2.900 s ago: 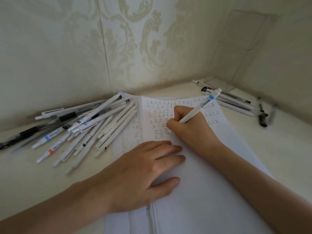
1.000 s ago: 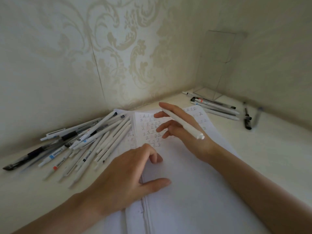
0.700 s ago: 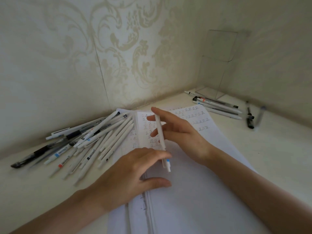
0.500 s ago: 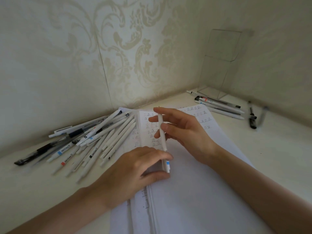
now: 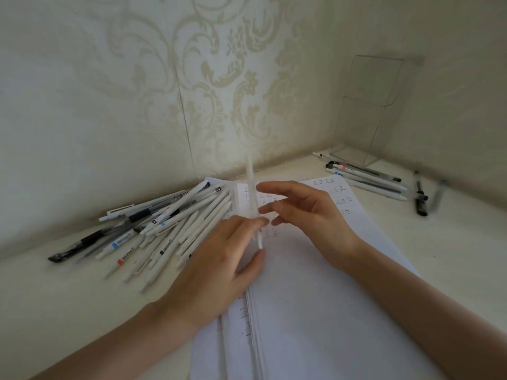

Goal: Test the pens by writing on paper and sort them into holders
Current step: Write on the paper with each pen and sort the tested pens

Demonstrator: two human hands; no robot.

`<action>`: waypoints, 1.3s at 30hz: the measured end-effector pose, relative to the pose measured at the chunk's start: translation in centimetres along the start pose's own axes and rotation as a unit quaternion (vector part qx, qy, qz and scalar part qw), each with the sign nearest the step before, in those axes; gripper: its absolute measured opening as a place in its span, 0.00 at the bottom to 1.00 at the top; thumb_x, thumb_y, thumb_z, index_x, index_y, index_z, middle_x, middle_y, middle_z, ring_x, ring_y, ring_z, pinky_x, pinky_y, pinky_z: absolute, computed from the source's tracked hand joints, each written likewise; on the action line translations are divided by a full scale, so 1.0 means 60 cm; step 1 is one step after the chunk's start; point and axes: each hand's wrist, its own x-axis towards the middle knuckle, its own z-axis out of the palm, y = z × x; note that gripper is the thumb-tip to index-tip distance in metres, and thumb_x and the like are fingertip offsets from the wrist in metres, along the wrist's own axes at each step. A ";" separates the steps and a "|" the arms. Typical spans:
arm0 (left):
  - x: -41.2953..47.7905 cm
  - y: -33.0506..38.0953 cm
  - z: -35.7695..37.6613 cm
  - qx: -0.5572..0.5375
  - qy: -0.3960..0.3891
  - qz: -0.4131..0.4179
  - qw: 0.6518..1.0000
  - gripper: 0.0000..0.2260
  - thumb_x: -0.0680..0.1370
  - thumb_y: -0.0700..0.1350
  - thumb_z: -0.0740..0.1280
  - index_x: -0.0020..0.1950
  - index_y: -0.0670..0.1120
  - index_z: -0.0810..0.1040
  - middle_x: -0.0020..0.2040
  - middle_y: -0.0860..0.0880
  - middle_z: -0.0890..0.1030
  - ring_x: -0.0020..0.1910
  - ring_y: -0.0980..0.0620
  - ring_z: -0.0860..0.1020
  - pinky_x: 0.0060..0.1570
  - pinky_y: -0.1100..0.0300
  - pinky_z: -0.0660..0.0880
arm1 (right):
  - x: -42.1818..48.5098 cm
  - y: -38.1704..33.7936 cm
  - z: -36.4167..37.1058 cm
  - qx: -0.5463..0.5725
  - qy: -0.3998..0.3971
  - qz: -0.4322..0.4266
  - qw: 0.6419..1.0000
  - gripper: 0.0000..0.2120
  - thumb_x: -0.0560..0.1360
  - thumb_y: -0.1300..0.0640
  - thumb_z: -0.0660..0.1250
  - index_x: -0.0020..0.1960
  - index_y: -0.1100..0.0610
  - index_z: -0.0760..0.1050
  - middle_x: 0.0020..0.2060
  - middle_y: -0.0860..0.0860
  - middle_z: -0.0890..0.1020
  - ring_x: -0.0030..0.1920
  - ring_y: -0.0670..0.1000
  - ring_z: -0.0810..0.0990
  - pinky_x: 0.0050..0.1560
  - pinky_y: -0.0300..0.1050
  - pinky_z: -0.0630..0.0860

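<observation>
A white pen (image 5: 251, 193) stands nearly upright and motion-blurred over the stack of paper (image 5: 315, 297). My left hand (image 5: 219, 264) pinches its lower end between fingers and thumb. My right hand (image 5: 310, 212) hovers just right of the pen with its fingers straight and spread, holding nothing. The top sheet carries rows of small written characters (image 5: 340, 187). A clear acrylic holder (image 5: 365, 113) stands in the back right corner with no pens visible in it.
A pile of several white and black pens (image 5: 175, 226) lies left of the paper. Several more pens (image 5: 367, 179) lie in front of the clear holder, and two dark pens (image 5: 419, 196) lie further right. Patterned walls close off the back and right.
My right hand stopped writing, lifted the pen and turned it round. My left hand left the paper and took the pen's lower end; my right hand's fingers have opened off it.
</observation>
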 end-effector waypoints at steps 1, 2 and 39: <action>0.000 -0.002 0.000 0.016 0.037 -0.028 0.999 0.16 0.76 0.47 0.60 0.63 0.48 0.70 0.54 0.55 0.73 0.55 0.59 0.71 0.54 0.73 0.64 | 0.000 0.000 0.000 -0.013 0.007 0.004 1.000 0.15 0.77 0.70 0.61 0.59 0.56 0.77 0.53 0.53 0.82 0.51 0.48 0.82 0.49 0.40 0.78; 0.000 -0.006 -0.001 0.029 0.071 -0.059 0.995 0.15 0.76 0.44 0.60 0.64 0.46 0.70 0.54 0.53 0.73 0.55 0.58 0.70 0.54 0.72 0.63 | 0.000 0.000 -0.002 -0.022 0.013 0.009 1.000 0.16 0.77 0.70 0.61 0.59 0.55 0.77 0.52 0.53 0.83 0.52 0.47 0.82 0.50 0.40 0.78; -0.005 -0.028 -0.005 0.020 -0.149 0.072 0.986 0.16 0.78 0.52 0.56 0.61 0.52 0.78 0.63 0.58 0.75 0.61 0.63 0.71 0.61 0.65 0.67 | 0.031 0.073 -0.193 -0.615 0.231 0.209 0.725 0.16 0.80 0.51 0.59 0.63 0.59 0.71 0.64 0.60 0.70 0.66 0.61 0.65 0.61 0.53 0.63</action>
